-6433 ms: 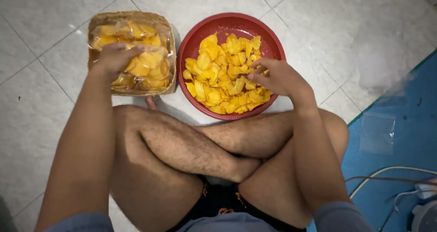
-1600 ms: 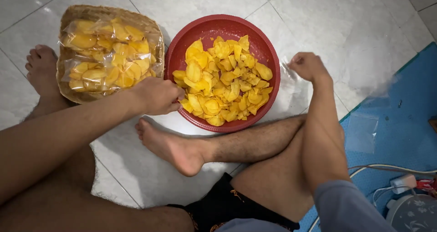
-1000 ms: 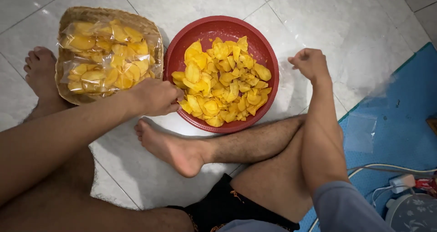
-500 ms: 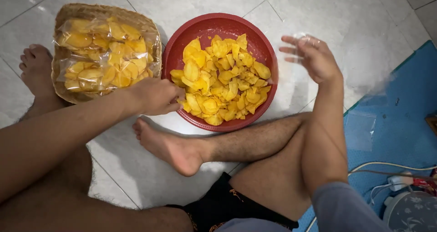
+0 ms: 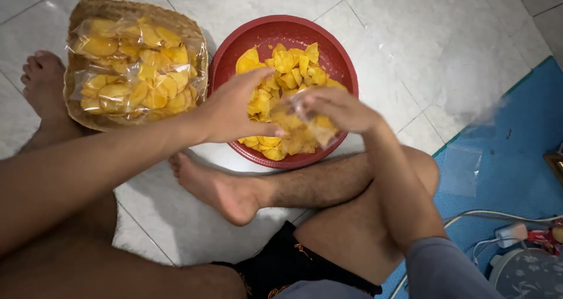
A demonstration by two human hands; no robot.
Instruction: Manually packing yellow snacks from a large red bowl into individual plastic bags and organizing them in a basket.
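Both hands meet over the near half of a round red plastic bowl (image 5: 275,29) heaped with thin, wavy yellow chips (image 5: 290,61). Between them is a small clear plastic bag (image 5: 305,126), glossy and crinkled, lying over the chips at the bowl's near right. Its long axis seems to run from the far left, where the hands pinch it, down toward the near right; which end is the mouth cannot be told through the blur. The right hand (image 5: 340,108) is closed on the bag's upper edge, fingers curled over the film. The left hand (image 5: 234,108) reaches across from the left with fingers spread and the thumb pressed toward the bag; whether it truly grips the film is unclear.

Left of the bowl, just beside its rim, a shallow woven straw basket (image 5: 126,9) holds sealed clear packets of the same yellow chips (image 5: 135,64). Everything rests on a smooth, pale marbled tile floor (image 5: 422,35). To the right lies a blue mat (image 5: 528,135) with another flat clear bag (image 5: 462,169) on it
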